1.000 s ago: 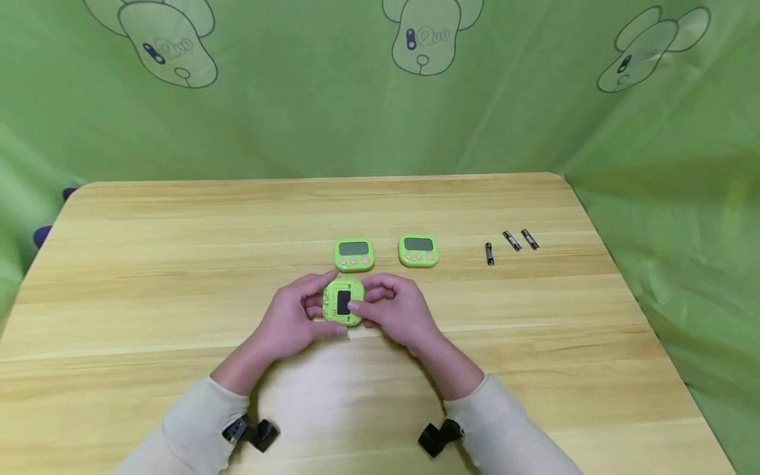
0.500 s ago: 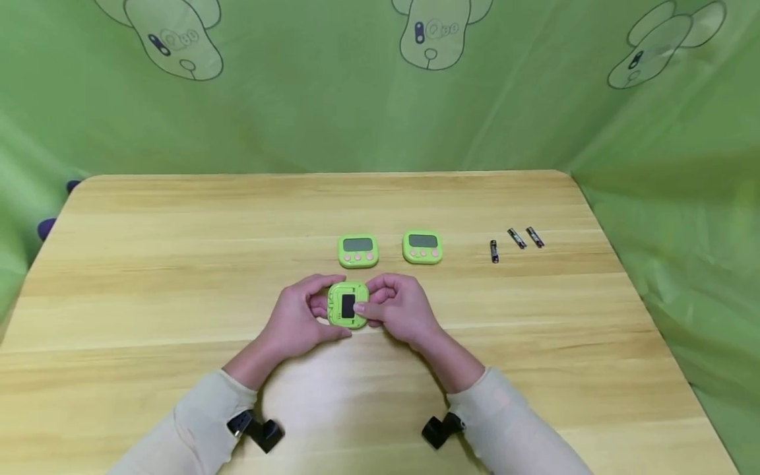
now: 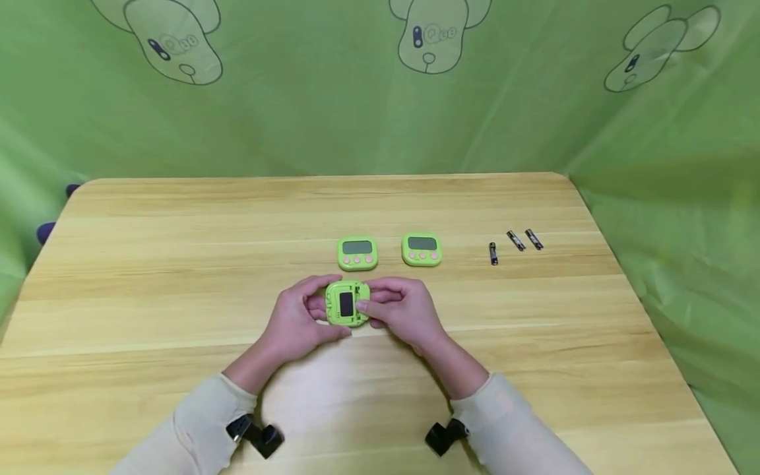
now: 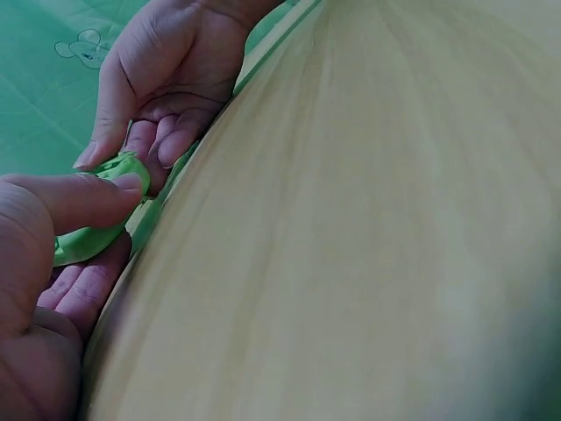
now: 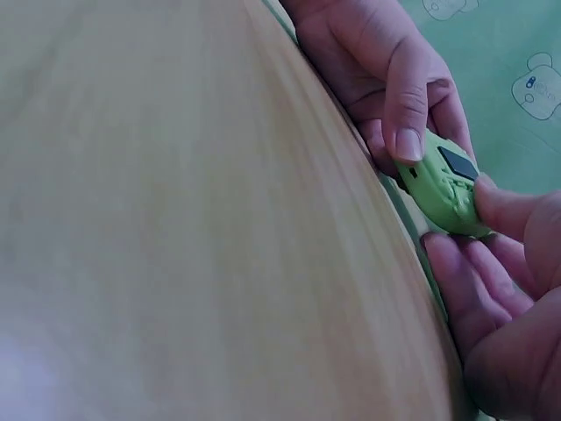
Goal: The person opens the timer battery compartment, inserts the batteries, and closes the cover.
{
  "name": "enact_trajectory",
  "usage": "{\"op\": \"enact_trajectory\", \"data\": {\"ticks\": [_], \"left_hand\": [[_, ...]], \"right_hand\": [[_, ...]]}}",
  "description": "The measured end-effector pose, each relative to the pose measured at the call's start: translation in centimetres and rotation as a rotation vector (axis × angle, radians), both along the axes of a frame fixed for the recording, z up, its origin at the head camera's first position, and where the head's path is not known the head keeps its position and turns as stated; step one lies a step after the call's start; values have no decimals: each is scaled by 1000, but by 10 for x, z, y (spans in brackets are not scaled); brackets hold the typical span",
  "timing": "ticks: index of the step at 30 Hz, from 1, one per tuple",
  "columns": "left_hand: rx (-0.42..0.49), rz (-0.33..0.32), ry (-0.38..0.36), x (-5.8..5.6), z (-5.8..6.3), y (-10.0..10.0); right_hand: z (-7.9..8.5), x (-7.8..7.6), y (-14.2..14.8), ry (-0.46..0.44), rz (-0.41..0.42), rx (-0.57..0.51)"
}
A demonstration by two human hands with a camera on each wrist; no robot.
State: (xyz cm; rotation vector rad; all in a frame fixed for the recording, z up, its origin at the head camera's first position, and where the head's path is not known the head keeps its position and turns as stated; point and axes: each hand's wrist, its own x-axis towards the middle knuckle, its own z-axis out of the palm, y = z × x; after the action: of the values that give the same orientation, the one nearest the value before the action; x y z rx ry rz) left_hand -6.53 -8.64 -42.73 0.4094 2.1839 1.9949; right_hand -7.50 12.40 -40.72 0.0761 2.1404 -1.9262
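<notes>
Beyond the held device [image 3: 348, 303], curtain lettering [image 3: 439, 35] perhaps reads "Qee".

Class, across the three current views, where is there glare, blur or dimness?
Head view: pale glare on the tabletop, nearer the wearer than the green device; left wrist: dim, dark blur at lower right; right wrist: dim, bluish glow at lower left.

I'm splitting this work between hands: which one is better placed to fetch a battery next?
Likely the right hand: the three batteries lie beyond it on its own side, while the left hand is farther away; both grip the green device.
</notes>
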Motion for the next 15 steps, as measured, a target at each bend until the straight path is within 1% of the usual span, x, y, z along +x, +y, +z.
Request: {"op": "enact_trajectory", "data": {"ticks": [4,9,11,15], "left_hand": [[1,2,-18,-1,-2,-1],[-6,7,-30,-2,-3,-1],[-6,8,-31,-2,-3,-1],[4,9,-52,-2,-3,-1]], "right_hand": [[2,2,4,-13,-45,-8],[6,2,17,-38,-49,-10],[8,3,25,-34,-52,16],[12,5,42,1,-52,123]]}}
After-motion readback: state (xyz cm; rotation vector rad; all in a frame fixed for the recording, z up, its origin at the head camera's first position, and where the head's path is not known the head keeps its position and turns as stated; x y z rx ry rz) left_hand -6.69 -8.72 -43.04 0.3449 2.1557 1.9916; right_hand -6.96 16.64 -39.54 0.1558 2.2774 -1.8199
